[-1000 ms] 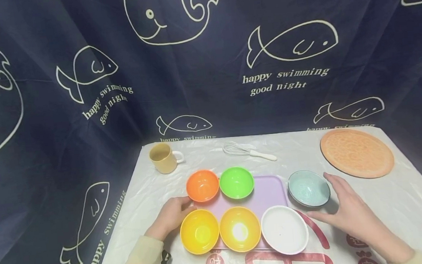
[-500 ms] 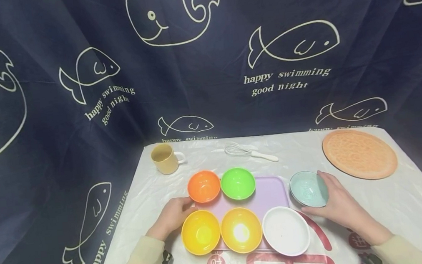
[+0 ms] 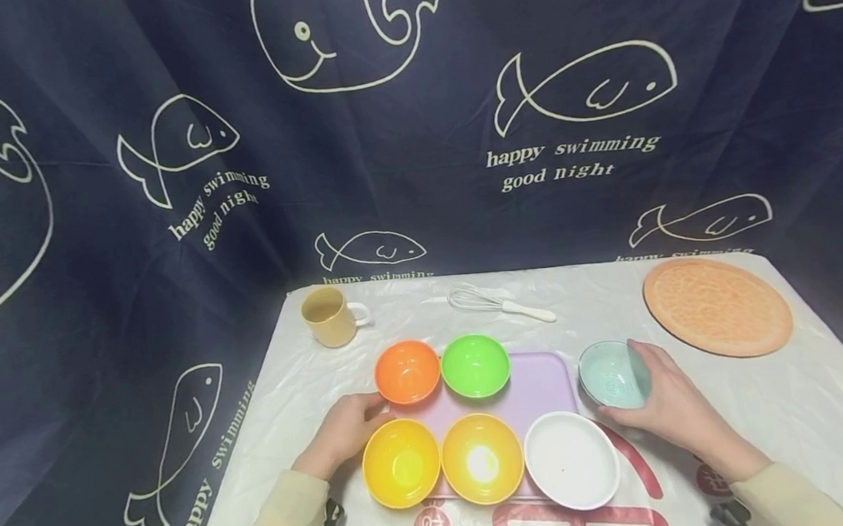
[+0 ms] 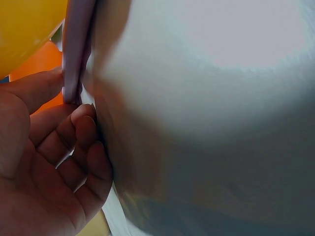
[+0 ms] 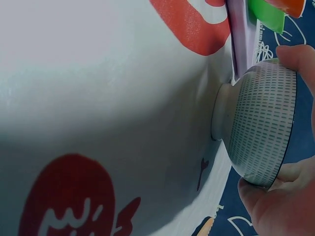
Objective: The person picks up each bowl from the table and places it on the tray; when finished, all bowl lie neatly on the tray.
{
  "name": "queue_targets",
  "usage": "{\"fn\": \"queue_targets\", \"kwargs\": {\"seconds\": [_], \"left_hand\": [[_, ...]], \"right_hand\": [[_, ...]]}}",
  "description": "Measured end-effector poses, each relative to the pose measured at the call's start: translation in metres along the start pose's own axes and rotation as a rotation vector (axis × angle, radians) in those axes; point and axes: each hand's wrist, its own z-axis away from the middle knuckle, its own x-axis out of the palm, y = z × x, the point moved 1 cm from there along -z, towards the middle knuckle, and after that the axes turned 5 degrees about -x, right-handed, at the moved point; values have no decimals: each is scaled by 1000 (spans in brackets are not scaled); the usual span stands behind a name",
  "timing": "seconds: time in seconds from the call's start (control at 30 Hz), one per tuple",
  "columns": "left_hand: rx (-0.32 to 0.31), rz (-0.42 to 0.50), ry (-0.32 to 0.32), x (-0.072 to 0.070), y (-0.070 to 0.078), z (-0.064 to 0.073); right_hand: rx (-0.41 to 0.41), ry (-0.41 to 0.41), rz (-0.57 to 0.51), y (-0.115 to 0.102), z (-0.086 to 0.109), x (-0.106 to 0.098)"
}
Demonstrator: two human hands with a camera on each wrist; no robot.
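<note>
My right hand (image 3: 675, 404) grips a light blue ceramic bowl (image 3: 608, 376) at the right of the tray, thumb on its near side and fingers on its far side. Dashes pattern the outside of this bowl (image 5: 263, 123) in the right wrist view, where its foot is right at the tabletop. At the left edge of a lilac tray (image 3: 540, 378), my left hand (image 3: 342, 433) pinches the rim. The left wrist view has the thumb against the tray edge (image 4: 76, 49) and the other fingers curled by the table. On the tray stand an orange bowl (image 3: 407, 373) and a green bowl (image 3: 476, 365).
Along the tray's near side are a yellow bowl (image 3: 402, 465), an amber bowl (image 3: 481, 460) and a white bowl (image 3: 572, 460). Farther back lie a tan mug (image 3: 330, 319), a whisk (image 3: 504, 304) and a round orange-brown mat (image 3: 719, 308). A dark curtain (image 3: 411, 147) hangs behind.
My right hand has moved left from beside the light blue bowl and closed round its rim. The left hand keeps its place at the tray, and the bowls stay where they were.
</note>
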Motion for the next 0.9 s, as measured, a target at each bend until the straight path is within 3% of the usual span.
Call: {"fn": "queue_targets", "kwargs": {"seconds": [0.37, 0.6, 0.9], "left_hand": [[-6, -1, -5, -1, 1, 0], [-18, -10, -1, -2, 0, 2], [-30, 13, -10, -2, 1, 2]], "right_hand": [[-29, 32, 15, -1, -9, -1], [-49, -3, -13, -20, -28, 0], [-97, -64, -64, -44, -47, 20]]}}
